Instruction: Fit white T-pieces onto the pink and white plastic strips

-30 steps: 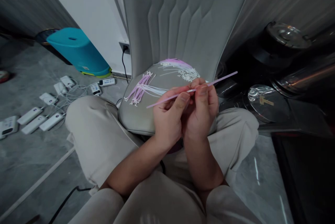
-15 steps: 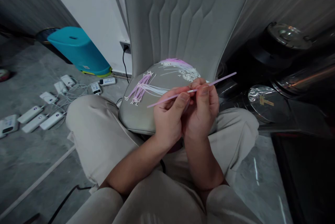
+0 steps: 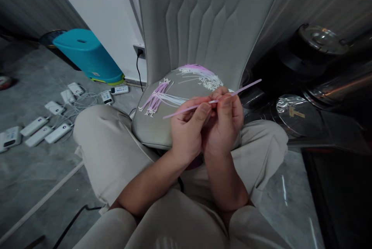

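Two thin pink plastic sticks meet end to end at a small white connector [image 3: 213, 102] between my hands. My left hand [image 3: 188, 128] is closed, pinching the left pink stick [image 3: 177, 113] near the connector. Closed on the right pink stick [image 3: 249, 85] is my right hand [image 3: 223, 125], thumb pressed on top. Both hands touch above the front of the grey chair seat [image 3: 154, 132]. On the seat lie joined pink sticks with white ends [image 3: 154, 97], pale sticks [image 3: 171, 99], a pile of small white connectors [image 3: 210, 83] and loose pink sticks [image 3: 195, 67].
Left on the floor are several white power banks [image 3: 58, 133] with tangled cables. Behind them stands a blue bin [image 3: 84, 53] near a wall socket [image 3: 139, 52]. A round metal lid [image 3: 299, 114] and dark cylinders are at the right. My knees flank the seat.
Almost nothing differs. Both hands keep the same grip, and the pink sticks have shifted only very slightly. The view has moved a little.
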Tool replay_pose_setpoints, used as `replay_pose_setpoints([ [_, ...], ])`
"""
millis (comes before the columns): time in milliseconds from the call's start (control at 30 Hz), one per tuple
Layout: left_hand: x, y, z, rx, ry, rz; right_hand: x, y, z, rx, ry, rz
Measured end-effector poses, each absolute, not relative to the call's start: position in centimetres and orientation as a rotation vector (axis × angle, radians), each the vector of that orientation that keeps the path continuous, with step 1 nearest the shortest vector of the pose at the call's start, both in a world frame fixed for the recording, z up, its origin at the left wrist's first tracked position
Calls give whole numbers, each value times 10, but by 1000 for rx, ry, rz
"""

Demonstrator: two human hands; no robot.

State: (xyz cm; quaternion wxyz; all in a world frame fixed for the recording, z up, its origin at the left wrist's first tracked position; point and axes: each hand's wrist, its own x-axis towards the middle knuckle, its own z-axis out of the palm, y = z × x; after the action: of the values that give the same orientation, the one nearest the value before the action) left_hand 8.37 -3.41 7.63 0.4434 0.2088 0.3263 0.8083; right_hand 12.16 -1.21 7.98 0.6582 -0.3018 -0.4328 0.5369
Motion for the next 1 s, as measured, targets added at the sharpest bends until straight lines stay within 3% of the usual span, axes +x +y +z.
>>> replay_pose_setpoints([
  [1000,82,-33,72,555,806,1998,119,-12,82,-727,-967,1146],
])
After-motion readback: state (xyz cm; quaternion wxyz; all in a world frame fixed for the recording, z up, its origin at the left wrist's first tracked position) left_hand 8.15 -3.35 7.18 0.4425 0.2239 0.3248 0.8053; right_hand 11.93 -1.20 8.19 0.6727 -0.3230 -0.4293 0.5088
